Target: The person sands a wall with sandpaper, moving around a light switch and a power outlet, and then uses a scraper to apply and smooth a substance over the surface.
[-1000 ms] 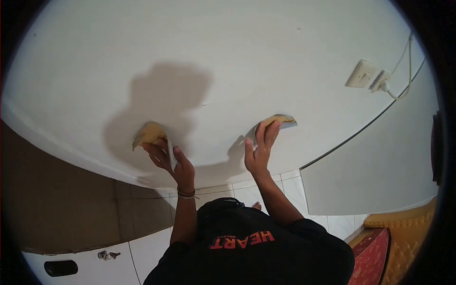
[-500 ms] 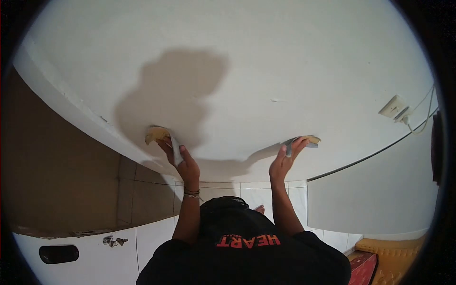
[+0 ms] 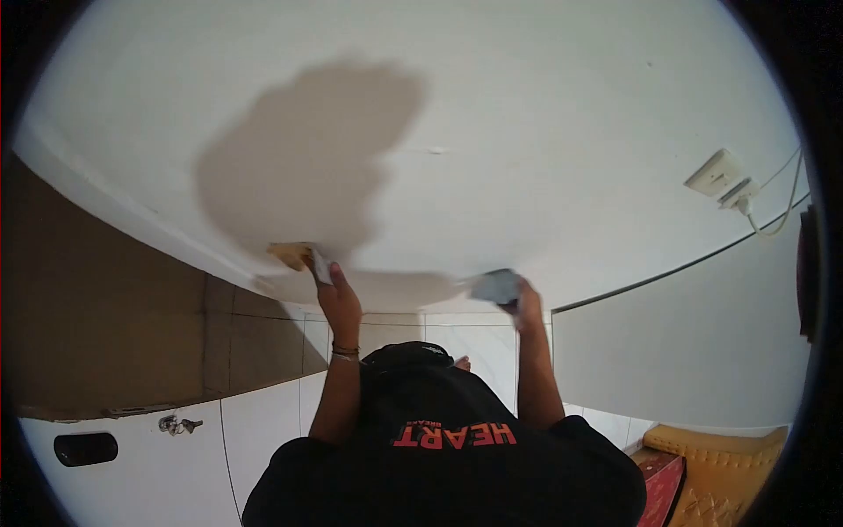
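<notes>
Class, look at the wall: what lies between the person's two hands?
In the head view, only bare white wall in shadow lies between the left hand, pressing a tan sheet, and the right hand, holding a grey sheet.

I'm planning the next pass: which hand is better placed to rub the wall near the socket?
Right, probably. The right hand, holding the grey sheet, lies on the same side of the wall as the socket. The left hand holds the tan sheet on the far side, under the shadow.

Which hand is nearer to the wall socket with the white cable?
Right. The right hand, holding a grey sheet, is below-left of the wall socket; the left hand presses a tan sheet much farther left.
</notes>
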{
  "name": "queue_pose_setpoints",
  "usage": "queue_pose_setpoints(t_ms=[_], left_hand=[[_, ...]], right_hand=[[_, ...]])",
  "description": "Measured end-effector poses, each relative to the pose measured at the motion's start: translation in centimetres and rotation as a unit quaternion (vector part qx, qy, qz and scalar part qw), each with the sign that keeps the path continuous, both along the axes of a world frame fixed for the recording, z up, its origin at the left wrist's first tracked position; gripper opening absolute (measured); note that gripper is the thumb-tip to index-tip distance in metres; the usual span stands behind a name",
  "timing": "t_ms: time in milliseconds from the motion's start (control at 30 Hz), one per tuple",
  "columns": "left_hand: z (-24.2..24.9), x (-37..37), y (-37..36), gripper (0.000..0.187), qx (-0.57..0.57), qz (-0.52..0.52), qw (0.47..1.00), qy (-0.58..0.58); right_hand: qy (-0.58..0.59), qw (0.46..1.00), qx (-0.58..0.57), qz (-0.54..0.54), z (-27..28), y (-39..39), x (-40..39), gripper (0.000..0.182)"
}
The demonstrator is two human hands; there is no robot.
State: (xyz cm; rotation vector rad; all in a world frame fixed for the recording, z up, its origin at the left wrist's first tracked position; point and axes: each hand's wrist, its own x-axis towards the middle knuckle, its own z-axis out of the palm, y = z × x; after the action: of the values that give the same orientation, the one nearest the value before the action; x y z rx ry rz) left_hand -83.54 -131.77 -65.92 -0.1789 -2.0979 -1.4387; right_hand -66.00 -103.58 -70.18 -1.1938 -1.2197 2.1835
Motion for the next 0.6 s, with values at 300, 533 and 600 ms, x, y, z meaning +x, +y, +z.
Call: queue_pose_setpoints(t_ms=[300, 533, 600], left_hand=[[5.1, 1.2, 1.6, 0.032, 0.12, -0.321, 0.912, -0.227], [5.0, 3.3, 6.8, 0.028, 0.021, -0.403, 0.875, -0.269], [5.2, 3.6, 8.4, 0.03, -0.016, -0.418, 0.869, -0.264]], right_hand=[[0.001, 0.994, 0.062, 0.091, 2.7, 3.3, 0.5, 0.035], [0.133, 0.974, -0.179, 0.036, 4.4, 6.4, 5.0, 0.036], [0.197, 0.965, -0.173, -0.029, 6.1, 8.2, 6.2, 0.034]])
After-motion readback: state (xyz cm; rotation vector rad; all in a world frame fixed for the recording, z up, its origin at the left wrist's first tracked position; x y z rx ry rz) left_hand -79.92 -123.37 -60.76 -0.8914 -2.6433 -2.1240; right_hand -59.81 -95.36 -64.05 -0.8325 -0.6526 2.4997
